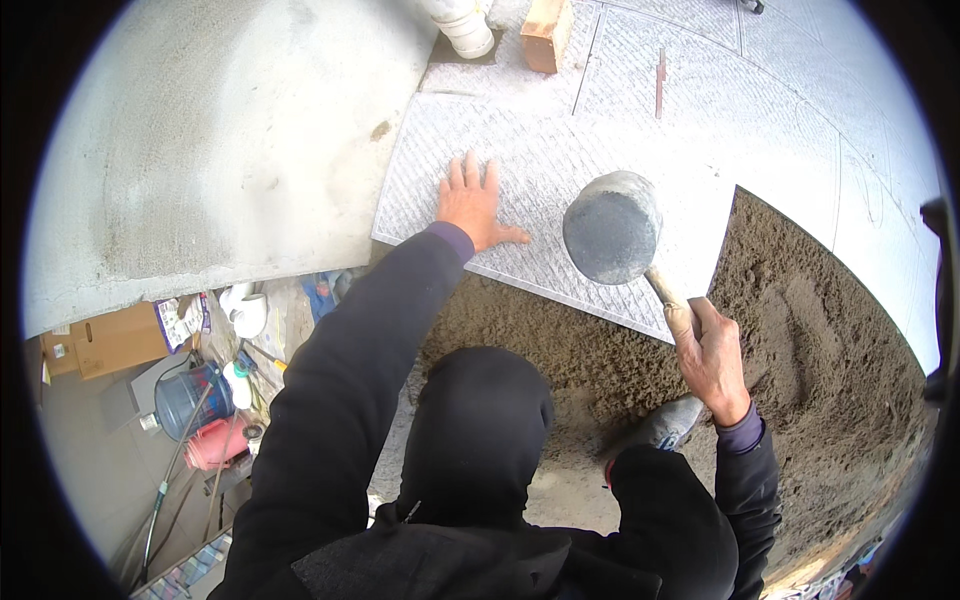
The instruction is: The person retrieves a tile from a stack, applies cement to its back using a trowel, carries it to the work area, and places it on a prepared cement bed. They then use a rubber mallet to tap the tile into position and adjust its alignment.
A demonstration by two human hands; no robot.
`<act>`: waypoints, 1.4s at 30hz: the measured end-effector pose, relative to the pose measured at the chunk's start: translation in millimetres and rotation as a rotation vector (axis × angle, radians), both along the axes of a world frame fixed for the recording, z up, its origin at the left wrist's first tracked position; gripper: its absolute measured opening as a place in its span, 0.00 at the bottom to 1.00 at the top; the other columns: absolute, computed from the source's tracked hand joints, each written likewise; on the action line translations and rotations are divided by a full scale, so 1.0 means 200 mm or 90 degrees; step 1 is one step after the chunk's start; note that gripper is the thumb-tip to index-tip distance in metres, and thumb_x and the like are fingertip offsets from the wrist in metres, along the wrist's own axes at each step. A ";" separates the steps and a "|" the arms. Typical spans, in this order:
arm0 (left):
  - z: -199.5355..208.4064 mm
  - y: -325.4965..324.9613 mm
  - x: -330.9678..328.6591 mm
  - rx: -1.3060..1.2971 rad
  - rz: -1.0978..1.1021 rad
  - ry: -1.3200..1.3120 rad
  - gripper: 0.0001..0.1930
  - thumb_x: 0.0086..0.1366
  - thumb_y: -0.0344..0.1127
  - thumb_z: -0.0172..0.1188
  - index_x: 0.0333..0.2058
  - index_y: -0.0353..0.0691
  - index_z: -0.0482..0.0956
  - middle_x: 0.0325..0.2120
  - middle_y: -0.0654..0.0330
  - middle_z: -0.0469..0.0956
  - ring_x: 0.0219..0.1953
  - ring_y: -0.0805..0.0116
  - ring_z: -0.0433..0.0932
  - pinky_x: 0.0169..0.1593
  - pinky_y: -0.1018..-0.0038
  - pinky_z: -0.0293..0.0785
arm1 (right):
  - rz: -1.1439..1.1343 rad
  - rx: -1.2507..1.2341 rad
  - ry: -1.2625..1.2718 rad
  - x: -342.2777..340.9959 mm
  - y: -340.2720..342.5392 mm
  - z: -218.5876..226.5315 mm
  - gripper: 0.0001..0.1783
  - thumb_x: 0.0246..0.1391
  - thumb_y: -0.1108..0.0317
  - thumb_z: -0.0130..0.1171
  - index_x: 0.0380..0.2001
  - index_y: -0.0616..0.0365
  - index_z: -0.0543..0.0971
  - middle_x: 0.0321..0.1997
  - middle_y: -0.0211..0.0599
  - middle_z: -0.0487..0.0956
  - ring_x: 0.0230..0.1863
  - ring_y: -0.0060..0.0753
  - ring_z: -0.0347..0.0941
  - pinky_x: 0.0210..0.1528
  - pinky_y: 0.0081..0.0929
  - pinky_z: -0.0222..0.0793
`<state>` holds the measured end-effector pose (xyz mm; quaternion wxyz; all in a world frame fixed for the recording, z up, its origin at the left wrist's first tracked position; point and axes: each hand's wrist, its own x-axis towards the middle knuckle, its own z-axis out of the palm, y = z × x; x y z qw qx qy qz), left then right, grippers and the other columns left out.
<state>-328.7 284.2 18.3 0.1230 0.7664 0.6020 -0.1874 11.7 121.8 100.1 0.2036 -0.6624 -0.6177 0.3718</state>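
Note:
My left hand [472,207] lies flat with fingers spread on a light grey textured tile [540,165], near its left part. In my right hand [712,355] is the wooden handle of a rubber mallet [612,228], gripped with the fingers wrapped round it. The mallet's dark round head is over the tile's right half; whether it touches the surface I cannot tell. Along the tile's near edge and right side spreads loose brown sand-like bedding [800,330].
Beyond the tile are more laid tiles [790,110], a wooden block [546,36], a white pipe [466,28] and a reddish stick [660,84]. A pale wall [240,140] rises at left. Lower left hold a cardboard box [115,338], blue water bottle [190,398] and red container [215,444].

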 end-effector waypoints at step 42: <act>-0.02 0.03 0.01 -0.042 0.015 0.011 0.67 0.49 0.71 0.71 0.74 0.34 0.47 0.73 0.31 0.41 0.75 0.30 0.40 0.69 0.40 0.57 | -0.002 -0.079 0.088 -0.10 0.22 -0.18 0.30 0.71 0.50 0.53 0.24 0.67 0.75 0.13 0.41 0.68 0.16 0.27 0.64 0.19 0.35 0.59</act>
